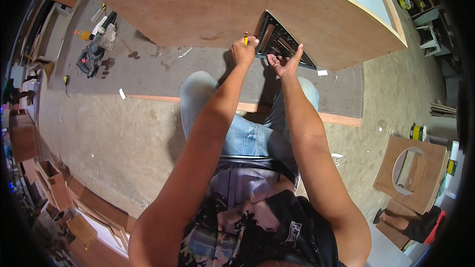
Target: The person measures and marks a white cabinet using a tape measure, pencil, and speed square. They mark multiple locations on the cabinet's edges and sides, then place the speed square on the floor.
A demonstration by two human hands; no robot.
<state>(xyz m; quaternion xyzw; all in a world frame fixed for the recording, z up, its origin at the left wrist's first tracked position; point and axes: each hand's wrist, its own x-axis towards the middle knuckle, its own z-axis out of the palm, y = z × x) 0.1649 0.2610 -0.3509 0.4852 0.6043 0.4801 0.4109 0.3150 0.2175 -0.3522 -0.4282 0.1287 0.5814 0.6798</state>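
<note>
A pale plywood cabinet point(198, 17) with a white inside lies across the top of the view, its brown side toward me. Flat on that side rests a black triangular speed square point(284, 45) with slots and fine markings, its lower edge along the panel's bottom. My left hand point(243, 51) is closed round a yellow pencil point(246, 39) at the square's left edge; the pencil's tip is hidden. With its thumb up along the sloping edge and its fingers at the lower edge, my right hand point(285, 64) holds the square against the panel.
A dark board point(153, 71) lies on the concrete floor under the cabinet. A black power tool point(91, 57), an orange bottle point(85, 35) and a tape measure point(66, 80) are at the left. To the right stands a panel with a round hole point(386, 173), near another person's leg point(396, 221).
</note>
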